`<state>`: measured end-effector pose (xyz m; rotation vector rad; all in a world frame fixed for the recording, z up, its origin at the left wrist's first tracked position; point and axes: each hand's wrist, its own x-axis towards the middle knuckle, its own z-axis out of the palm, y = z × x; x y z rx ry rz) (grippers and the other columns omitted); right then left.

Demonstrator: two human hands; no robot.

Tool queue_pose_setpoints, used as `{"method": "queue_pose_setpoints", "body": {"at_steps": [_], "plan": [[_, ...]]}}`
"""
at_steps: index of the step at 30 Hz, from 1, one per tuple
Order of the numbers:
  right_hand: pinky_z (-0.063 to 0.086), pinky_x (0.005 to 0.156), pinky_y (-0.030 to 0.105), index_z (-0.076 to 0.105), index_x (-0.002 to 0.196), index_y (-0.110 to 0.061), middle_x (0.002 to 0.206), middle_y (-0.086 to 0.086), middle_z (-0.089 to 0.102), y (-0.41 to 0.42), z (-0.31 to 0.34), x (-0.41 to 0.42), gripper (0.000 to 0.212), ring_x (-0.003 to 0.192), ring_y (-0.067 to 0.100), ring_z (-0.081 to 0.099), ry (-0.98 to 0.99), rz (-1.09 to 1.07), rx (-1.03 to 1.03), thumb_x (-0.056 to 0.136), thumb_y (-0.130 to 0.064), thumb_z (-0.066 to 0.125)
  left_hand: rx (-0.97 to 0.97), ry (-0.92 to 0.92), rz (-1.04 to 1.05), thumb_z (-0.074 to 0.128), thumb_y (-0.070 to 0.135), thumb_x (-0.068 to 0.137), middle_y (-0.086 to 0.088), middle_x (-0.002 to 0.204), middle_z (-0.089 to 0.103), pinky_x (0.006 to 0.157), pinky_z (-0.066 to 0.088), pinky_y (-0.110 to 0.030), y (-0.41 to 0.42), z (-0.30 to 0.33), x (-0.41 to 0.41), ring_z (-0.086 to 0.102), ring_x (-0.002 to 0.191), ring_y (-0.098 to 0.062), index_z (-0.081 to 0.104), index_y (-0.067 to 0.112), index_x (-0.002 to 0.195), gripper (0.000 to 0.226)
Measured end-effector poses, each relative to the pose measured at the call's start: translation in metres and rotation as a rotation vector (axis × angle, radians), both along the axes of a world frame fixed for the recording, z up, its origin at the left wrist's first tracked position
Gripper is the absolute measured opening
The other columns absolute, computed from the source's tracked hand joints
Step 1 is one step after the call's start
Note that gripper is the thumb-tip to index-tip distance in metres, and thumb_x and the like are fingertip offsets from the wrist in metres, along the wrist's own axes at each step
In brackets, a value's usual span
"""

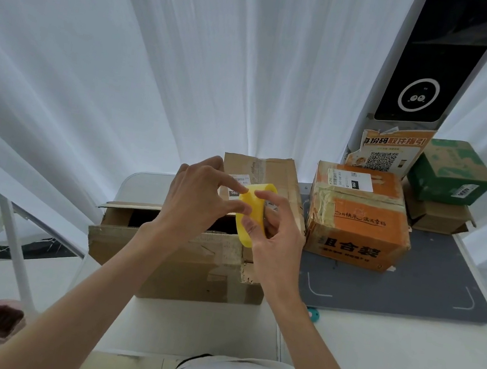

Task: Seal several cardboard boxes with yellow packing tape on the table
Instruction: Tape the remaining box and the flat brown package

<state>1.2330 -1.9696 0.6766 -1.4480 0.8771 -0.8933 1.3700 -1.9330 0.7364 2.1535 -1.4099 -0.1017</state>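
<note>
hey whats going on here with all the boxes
A person is holding a roll of yellow tape in both hands above a plain cardboard box whose top flaps are not yet taped down. The right hand grips the roll while the left hand pinches at its edge, apparently finding the tape end. An orange box and a green box wait further back on the table.

parcel pickup point or small courier station. tall black-screened kiosk [429, 64] stands behind white table [402, 349], orange pickup-guide poster with qr code [388, 151] stuck at its base. used shipping cartons around: orange box with shipping label [360, 218], green box [452, 172] stacked on brown one, open brown cardboard box [183, 258]. grey mat [395, 292] with corner marks on table. white curtains [160, 56] behind.
</note>
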Motion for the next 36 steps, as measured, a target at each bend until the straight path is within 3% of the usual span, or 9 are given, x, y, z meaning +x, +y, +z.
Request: {"method": "queue_pose_setpoints", "body": {"at_steps": [6,9,14,18,22,26,30,36], "plan": [[0.059,0.084,0.020,0.057,0.121,-0.038,0.100,-0.011,0.074,-0.002,-0.002,-0.002,0.039,0.094,0.002,0.070,-0.003,-0.014,-0.008,0.091,-0.019,0.074,-0.044,0.048,0.069,0.084,0.037,0.080,0.011,0.069,0.042,0.061,0.028,-0.025,-0.002,-0.005,-0.009,0.043,0.063,-0.008,0.083,0.026,0.091,0.016],[0.055,0.077,0.012,0.052,0.122,-0.038,0.093,-0.016,0.073,-0.003,-0.002,-0.003,0.045,0.090,0.000,0.070,-0.005,-0.029,-0.003,0.090,-0.018,0.076,-0.048,0.014,0.100,0.079,0.035,0.085,0.010,0.073,0.044,0.071,0.033,-0.029,-0.006,-0.008,-0.011,0.047,0.068,-0.009,0.082,0.028,0.090,0.009],[0.054,0.074,0.012,0.041,0.120,-0.027,0.096,-0.008,0.075,-0.004,-0.004,-0.003,0.043,0.085,0.002,0.071,-0.073,-0.075,0.054,0.092,-0.021,0.073,-0.043,-0.054,0.146,0.070,0.038,0.089,0.012,0.079,0.045,0.082,0.029,-0.027,-0.018,-0.013,-0.021,0.050,0.073,-0.012,0.076,0.029,0.088,0.011],[0.058,0.077,0.019,0.036,0.123,-0.029,0.114,-0.013,0.067,-0.006,-0.012,-0.004,0.048,0.093,-0.001,0.069,-0.046,-0.036,0.057,0.094,-0.017,0.072,-0.020,-0.031,0.123,0.063,0.033,0.095,0.009,0.089,0.046,0.086,0.026,-0.026,-0.027,-0.015,-0.022,0.050,0.078,-0.013,0.073,0.024,0.095,0.013],[0.058,0.083,0.024,0.037,0.121,-0.026,0.126,-0.002,0.067,-0.014,-0.017,-0.006,0.048,0.097,0.003,0.071,-0.010,0.017,0.080,0.093,-0.011,0.072,0.022,0.077,0.065,0.059,0.029,0.100,0.009,0.091,0.045,0.097,0.036,-0.034,-0.033,-0.017,-0.019,0.049,0.079,-0.007,0.068,0.023,0.097,0.011],[0.057,0.076,0.017,0.040,0.120,-0.023,0.110,-0.002,0.069,-0.027,-0.013,-0.011,0.041,0.086,-0.003,0.071,-0.077,-0.044,0.156,0.095,-0.011,0.070,0.018,0.232,-0.071,0.058,0.026,0.102,0.015,0.085,0.040,0.080,0.036,-0.026,-0.026,-0.017,-0.025,0.046,0.076,-0.001,0.066,0.021,0.097,0.011],[0.061,0.082,0.043,0.047,0.117,-0.039,0.112,-0.001,0.074,-0.032,-0.021,-0.016,0.040,0.091,0.021,0.075,-0.079,-0.105,0.132,0.094,-0.018,0.072,0.025,0.367,-0.131,0.060,0.025,0.100,0.014,0.087,0.040,0.071,0.033,-0.017,-0.018,-0.017,-0.023,0.046,0.072,0.007,0.065,0.023,0.097,0.006],[0.059,0.073,0.029,0.059,0.105,-0.041,0.112,-0.005,0.069,-0.028,-0.020,-0.015,0.019,0.100,0.021,0.068,-0.095,-0.097,0.085,0.098,-0.026,0.067,-0.058,0.313,-0.147,0.082,0.025,0.083,0.014,0.088,0.044,0.068,0.034,-0.007,-0.026,-0.011,-0.012,0.044,0.074,0.011,0.068,0.024,0.098,0.020]]}}
